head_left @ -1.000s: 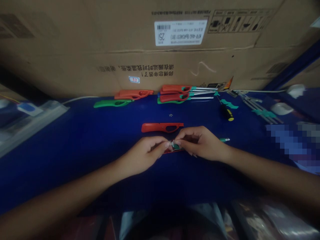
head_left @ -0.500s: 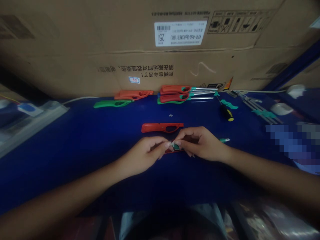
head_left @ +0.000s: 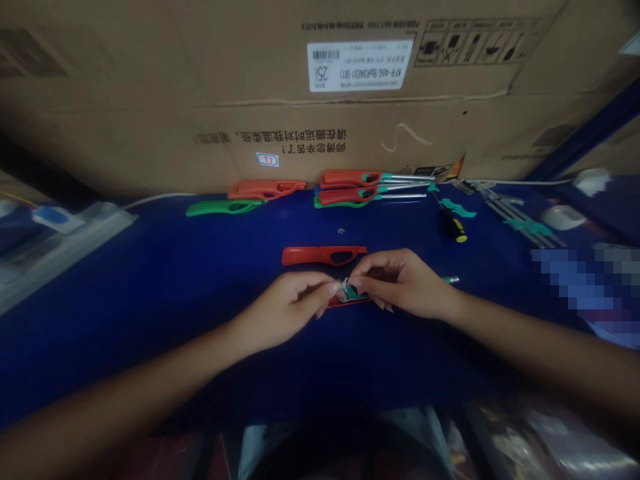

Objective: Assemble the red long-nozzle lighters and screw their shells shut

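Note:
In the head view my left hand (head_left: 295, 308) is closed, thumb and forefinger pinching a small pale part (head_left: 343, 285). My right hand (head_left: 407, 287) meets it from the other side, its fingertips pressed together at that pale part; what exactly they pinch is too small to name. Under both hands lies a red lighter housing half (head_left: 336, 302) with a green piece (head_left: 350, 293) in it, largely covered by the fingers. A metal tip (head_left: 453, 280) sticks out past my right hand. Just behind lies another red lighter housing half (head_left: 305, 256).
Along a cardboard box (head_left: 210, 60) at the back are orange housings (head_left: 260, 190), a green housing (head_left: 220, 208) and lighters with metal tubes (head_left: 350, 195). A screwdriver (head_left: 454, 227) and loose tubes (head_left: 520, 217) lie right. Tiny metal bits (head_left: 341, 231) sit behind the red half.
My right hand has lifted very slightly, and more of the pale part shows between the fingertips. My left hand stays almost where it was. The other things have not moved.

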Demonstrator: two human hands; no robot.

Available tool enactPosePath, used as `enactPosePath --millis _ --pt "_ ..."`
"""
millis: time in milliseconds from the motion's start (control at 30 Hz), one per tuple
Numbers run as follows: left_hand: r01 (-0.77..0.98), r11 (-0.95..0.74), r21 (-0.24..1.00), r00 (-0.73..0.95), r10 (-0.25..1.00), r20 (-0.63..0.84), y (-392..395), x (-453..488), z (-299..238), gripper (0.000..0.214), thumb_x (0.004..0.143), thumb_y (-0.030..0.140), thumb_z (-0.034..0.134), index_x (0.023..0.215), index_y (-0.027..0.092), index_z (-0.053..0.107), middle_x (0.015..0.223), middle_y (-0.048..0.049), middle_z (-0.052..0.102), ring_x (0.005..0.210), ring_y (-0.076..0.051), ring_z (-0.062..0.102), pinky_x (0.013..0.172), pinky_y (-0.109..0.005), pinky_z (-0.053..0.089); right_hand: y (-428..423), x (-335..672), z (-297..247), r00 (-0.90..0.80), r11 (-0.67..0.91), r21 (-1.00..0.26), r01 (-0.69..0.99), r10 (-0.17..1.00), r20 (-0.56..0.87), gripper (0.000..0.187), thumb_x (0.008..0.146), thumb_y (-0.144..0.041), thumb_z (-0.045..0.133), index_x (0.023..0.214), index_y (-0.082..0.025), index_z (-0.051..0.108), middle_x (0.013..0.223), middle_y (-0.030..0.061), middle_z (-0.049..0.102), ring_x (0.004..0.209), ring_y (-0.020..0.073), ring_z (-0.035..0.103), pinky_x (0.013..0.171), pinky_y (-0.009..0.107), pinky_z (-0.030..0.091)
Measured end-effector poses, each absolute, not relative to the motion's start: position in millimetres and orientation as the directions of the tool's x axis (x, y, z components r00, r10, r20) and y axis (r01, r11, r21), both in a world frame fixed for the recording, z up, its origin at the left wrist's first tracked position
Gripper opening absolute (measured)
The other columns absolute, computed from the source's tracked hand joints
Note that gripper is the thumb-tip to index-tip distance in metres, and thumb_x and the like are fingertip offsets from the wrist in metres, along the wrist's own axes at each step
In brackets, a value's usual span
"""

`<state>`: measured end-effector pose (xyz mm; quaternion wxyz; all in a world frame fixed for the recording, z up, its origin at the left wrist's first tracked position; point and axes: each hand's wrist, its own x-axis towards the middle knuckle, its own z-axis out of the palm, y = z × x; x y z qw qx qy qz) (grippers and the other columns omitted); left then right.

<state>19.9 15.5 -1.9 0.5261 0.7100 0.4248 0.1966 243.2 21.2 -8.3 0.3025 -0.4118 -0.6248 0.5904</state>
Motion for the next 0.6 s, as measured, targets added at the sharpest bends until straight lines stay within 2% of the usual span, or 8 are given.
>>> enactPosePath --millis 400,600 --pt "0.412 -0.082 0.907 0.553 0.814 -0.178 15.0 21.2 -0.5 0.036 0.098 0.043 0.048 0.081 0.015 0.062 0.064 0.0032 0.050 0.059 -0.011 0.046 0.056 -0.023 0.035 19.9 241.7 -7.3 -0.475 -0.005 -0.981 0.196 0.874 -0.099 0.037 0.085 -0.048 0.072 0.085 -0.012 0.068 0.051 -0.0044 0.055 0.042 0.0051 0.045 0.042 0.018 0.037" --pt "0.414 -0.071 0.907 0.554 0.811 -0.189 14.7 21.4 -0.4 0.037 0.098 0.043 0.048 0.077 0.015 0.060 0.064 0.0028 0.051 0.059 -0.011 0.046 0.055 -0.022 0.035 18.5 240.9 -3.6 -0.484 0.008 -0.978 0.209 0.870 -0.097 0.037 0.085 -0.049 0.071 0.083 -0.012 0.068 0.052 -0.0043 0.055 0.043 0.0057 0.046 0.043 0.019 0.036"
